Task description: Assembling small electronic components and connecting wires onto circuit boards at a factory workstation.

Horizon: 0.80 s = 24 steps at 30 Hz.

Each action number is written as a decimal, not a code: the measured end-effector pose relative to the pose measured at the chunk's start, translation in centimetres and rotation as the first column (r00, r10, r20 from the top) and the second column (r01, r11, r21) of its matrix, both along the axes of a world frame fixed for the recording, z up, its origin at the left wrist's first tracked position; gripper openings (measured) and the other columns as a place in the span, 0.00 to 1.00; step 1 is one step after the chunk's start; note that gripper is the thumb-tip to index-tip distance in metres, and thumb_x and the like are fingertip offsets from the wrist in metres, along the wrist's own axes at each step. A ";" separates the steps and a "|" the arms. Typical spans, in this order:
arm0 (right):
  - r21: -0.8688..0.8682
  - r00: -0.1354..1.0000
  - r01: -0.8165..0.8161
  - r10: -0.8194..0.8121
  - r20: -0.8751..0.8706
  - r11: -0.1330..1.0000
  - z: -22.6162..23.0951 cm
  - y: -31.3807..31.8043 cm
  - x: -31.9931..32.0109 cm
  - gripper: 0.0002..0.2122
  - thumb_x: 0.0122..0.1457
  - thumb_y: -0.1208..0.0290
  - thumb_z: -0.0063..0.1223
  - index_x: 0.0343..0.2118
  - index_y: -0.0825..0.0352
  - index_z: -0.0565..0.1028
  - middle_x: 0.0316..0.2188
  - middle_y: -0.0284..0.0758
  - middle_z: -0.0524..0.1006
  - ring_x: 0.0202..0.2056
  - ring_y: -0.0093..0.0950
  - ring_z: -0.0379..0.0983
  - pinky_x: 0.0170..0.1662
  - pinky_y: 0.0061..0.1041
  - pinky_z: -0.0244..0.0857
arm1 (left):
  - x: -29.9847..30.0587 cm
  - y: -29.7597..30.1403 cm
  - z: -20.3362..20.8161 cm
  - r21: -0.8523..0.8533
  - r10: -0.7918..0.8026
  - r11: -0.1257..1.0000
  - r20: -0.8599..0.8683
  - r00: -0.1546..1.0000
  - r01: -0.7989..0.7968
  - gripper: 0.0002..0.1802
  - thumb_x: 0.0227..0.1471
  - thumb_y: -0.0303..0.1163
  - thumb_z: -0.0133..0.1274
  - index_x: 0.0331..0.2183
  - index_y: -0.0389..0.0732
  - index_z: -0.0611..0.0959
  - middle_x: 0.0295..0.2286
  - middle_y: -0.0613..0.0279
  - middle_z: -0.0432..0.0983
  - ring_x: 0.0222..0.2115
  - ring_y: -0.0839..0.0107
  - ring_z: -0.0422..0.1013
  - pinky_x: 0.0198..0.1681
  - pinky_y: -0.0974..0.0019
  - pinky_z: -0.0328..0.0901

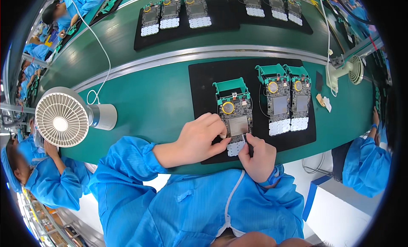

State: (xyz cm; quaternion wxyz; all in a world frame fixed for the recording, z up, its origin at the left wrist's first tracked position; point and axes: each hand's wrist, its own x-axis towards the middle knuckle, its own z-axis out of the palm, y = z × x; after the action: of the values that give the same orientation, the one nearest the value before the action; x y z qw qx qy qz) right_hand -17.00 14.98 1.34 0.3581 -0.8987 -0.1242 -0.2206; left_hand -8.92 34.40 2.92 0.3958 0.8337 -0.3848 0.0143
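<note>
A circuit board (236, 109) with a yellow round part, a silver shield and white keypad pads lies on the black mat (204, 89), a green plastic frame (230, 88) at its far end. At the board's left edge is my left hand (197, 138), its fingers curled and the thumb and index finger close together by the shield. Whatever lies between those fingertips is hidden. My right hand (260, 157) grips a thin dark tool (250, 148) whose narrow end meets the board just below the shield; its exact kind is unclear.
Two similar boards (279, 104) stand at the mat's right. A white fan (63, 117) occupies the left of the green table, another (350, 72) the far right. Beyond a metal rail (170, 56), more boards (170, 13) lie on dark mats. Co-workers (46, 179) sit on both sides.
</note>
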 end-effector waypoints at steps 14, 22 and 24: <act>0.456 0.962 0.106 0.025 -0.272 0.884 0.1 -1.3 -0.6 0.14 0.58 0.80 0.53 0.47 0.68 0.68 0.29 0.39 0.78 0.27 0.24 0.75 0.29 0.23 0.68 | -1.0 0.9 1.3 -0.005 0.106 0.990 -0.606 0.788 -0.138 0.18 0.49 0.27 0.61 0.37 0.39 0.68 0.20 0.65 0.68 0.15 0.80 0.64 0.16 0.72 0.57; -0.217 0.976 -0.074 0.026 -0.216 0.973 5.9 -0.6 -3.5 0.20 0.45 0.58 0.68 0.35 0.66 0.75 0.23 0.37 0.67 0.21 0.37 0.69 0.20 0.31 0.62 | -1.1 -0.5 4.9 -0.180 -0.190 0.964 0.053 0.980 0.197 0.22 0.46 0.29 0.62 0.40 0.38 0.67 0.44 0.52 0.75 0.18 0.71 0.71 0.18 0.70 0.66; -0.400 0.978 0.073 -0.145 -0.151 0.914 5.8 -0.4 -3.6 0.16 0.46 0.63 0.67 0.33 0.66 0.74 0.23 0.37 0.67 0.21 0.36 0.69 0.19 0.31 0.62 | 0.3 -1.1 5.5 -0.183 -0.179 0.959 0.193 0.965 0.215 0.24 0.43 0.25 0.59 0.43 0.38 0.69 0.45 0.53 0.74 0.30 0.62 0.74 0.28 0.65 0.69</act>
State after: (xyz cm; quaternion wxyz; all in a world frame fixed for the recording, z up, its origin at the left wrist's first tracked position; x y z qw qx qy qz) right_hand -20.58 14.58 7.17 0.1679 -0.9737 -0.0829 -0.1301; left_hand -8.64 33.31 8.43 0.4429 0.7419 -0.4959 0.0867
